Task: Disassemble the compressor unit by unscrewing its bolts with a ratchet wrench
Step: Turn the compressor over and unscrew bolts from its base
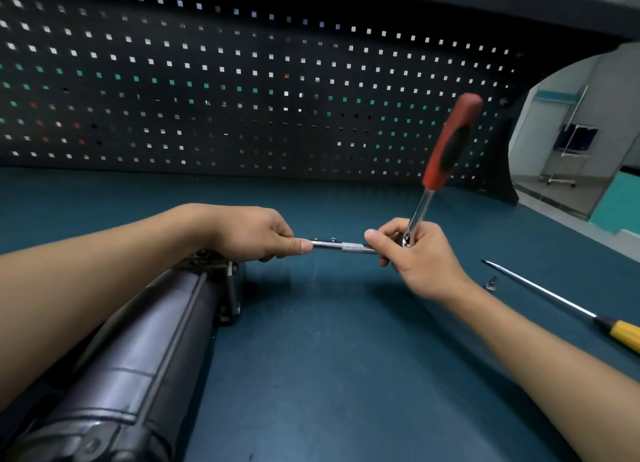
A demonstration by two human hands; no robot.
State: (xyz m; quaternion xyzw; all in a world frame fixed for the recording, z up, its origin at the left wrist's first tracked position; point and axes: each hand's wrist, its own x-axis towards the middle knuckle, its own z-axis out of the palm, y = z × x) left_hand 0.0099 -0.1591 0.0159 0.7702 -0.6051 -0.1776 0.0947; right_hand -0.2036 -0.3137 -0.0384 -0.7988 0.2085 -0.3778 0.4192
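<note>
The left hand (256, 233) pinches one end of a slim chrome extension bar with a knurled band (341, 246), thumb on top and fingers curled beneath. The right hand (419, 257) grips the other end where it meets the head of the ratchet wrench with the red and black handle (450, 143). The bar lies level between the two hands, above the tabletop, while the wrench handle stands up and leans away to the right. Holding both ends this way looks like seating the bar on the wrench drive, or pulling it off; which one cannot be told.

The left forearm passes over the dark grey cylindrical compressor unit (145, 351), which lies on its side on the teal tabletop (329, 357), at the lower left, its far end just below the left hand. The wrench is apart from it, so no bolt is being turned yet.

To the right lie a long screwdriver with a yellow handle (554, 300) and, just beside its shaft, a small silver metal fitting (491, 283), probably parked within reach. A black perforated pegboard (242, 81) backs the bench
</note>
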